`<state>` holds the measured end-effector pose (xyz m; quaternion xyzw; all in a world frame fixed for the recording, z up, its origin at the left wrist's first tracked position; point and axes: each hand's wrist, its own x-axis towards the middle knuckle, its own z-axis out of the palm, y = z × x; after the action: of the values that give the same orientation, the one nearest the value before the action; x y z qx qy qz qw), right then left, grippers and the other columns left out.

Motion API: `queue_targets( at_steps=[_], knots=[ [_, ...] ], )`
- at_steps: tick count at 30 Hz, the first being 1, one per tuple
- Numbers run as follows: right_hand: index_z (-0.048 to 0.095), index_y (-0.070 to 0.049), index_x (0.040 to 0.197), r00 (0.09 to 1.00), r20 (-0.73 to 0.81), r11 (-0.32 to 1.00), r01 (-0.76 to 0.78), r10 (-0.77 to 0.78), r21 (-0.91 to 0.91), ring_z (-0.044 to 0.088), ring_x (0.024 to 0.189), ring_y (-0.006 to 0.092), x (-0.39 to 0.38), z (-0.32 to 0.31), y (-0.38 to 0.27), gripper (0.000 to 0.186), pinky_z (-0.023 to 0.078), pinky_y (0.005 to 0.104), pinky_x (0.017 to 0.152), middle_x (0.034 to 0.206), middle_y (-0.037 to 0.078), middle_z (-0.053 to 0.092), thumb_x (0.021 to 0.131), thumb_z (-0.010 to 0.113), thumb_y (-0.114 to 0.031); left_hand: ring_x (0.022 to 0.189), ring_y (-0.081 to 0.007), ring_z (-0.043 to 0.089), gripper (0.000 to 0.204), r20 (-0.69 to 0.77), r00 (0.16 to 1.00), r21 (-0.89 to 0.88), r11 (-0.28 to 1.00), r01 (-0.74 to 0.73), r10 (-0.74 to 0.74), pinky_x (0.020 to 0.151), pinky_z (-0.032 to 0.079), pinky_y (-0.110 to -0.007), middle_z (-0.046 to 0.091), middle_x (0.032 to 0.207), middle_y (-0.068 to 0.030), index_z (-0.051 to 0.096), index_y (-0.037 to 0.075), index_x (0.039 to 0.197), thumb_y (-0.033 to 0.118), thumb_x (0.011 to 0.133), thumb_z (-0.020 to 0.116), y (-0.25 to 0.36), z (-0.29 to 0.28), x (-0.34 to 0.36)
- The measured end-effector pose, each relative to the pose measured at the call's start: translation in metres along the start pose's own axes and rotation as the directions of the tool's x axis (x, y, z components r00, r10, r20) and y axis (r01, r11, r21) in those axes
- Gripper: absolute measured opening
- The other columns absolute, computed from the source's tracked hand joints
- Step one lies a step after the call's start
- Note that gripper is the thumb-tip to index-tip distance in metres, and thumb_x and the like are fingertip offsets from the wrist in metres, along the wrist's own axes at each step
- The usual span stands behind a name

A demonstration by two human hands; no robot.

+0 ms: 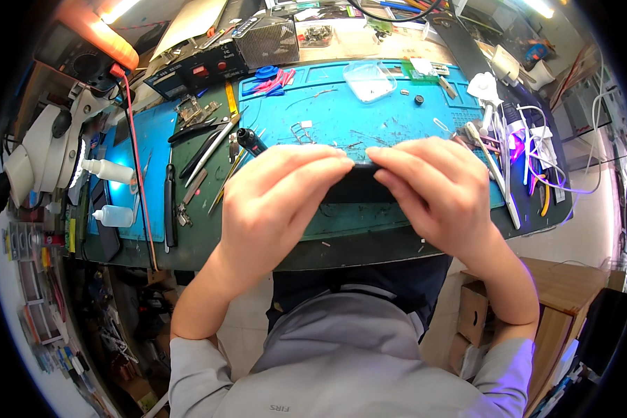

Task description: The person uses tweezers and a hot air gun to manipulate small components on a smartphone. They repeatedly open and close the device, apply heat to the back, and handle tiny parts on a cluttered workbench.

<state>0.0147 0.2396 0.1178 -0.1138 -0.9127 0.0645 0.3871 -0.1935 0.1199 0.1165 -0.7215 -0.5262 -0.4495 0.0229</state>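
A flat black phone-like slab [359, 192] is held up over the near part of the blue work mat [285, 118]. Its far edge is pinched at the left end by my left hand [275, 198], thumb and fingers pressed together. At the other end my right hand [444, 191] grips the same edge between thumb and fingertips. My hands hide the slab's side edges, and its dark face shows no detail. Beside my left hand stands a black cylindrical tool [251, 142]. Tiny scraps and metal bits [303, 130] lie on the mat beyond my fingers.
Pliers and tweezers [205, 153] lie at the left, near white bottles [111, 171] and a microscope [49, 150]. An orange multimeter [90, 42] hangs above them. A clear plastic tray [370, 81] sits farther back. White cables [536, 150] and tools crowd the right side.
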Motion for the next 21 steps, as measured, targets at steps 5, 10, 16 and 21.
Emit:
queue_targets(
  at_steps=[5,10,16,21],
  knots=[
    [0.077,-0.01,0.106,0.998,-0.012,0.997,-0.056,0.057,0.055,0.068,0.072,0.0251,0.0027,0.0047,0.0042,0.019,0.053,0.0365,0.065,0.086,0.005,0.071,0.088,0.081,-0.014,0.093,-0.0235,0.077,0.019,0.031,0.998,0.011,0.999,0.052,-0.052,0.081,0.061,-0.033,0.079,0.102,-0.0102,0.079,0.002,0.105,-0.004,0.087,0.079,-0.0043,-0.0012,0.0078],
    [0.078,-0.01,0.119,0.999,0.051,0.999,-0.006,0.004,0.04,0.068,0.076,0.0251,0.0043,0.0004,0.0041,0.037,0.053,0.0357,0.065,0.09,0.006,0.072,0.083,0.077,-0.002,0.094,-0.0234,0.078,0.018,0.052,0.996,0.022,0.997,0.069,-0.071,0.081,0.06,-0.032,0.08,0.102,-0.0106,0.08,0.003,0.104,-0.004,0.087,0.079,-0.0049,-0.0029,0.0082],
    [0.078,-0.011,0.12,0.998,0.069,1.0,0.008,-0.008,0.007,0.068,0.078,0.0245,0.004,0.0011,0.0055,0.039,0.052,0.0354,0.065,0.091,0.005,0.071,0.083,0.073,0.0,0.095,-0.0247,0.077,0.021,0.042,0.988,0.031,0.988,0.15,-0.152,0.083,0.06,-0.033,0.08,0.104,-0.0107,0.08,0.004,0.109,-0.002,0.088,0.079,-0.0037,-0.0019,0.0074],
    [0.078,-0.011,0.12,0.998,0.069,1.0,0.001,-0.002,0.011,0.068,0.078,0.0246,0.0042,0.0014,0.0055,0.038,0.052,0.0356,0.066,0.091,0.006,0.071,0.084,0.074,0.0,0.095,-0.0263,0.076,0.025,0.052,0.998,0.126,0.992,0.029,-0.035,0.083,0.059,-0.034,0.079,0.106,-0.0118,0.08,0.005,0.113,0.0,0.088,0.079,-0.0069,-0.0014,0.0066]
  ],
)
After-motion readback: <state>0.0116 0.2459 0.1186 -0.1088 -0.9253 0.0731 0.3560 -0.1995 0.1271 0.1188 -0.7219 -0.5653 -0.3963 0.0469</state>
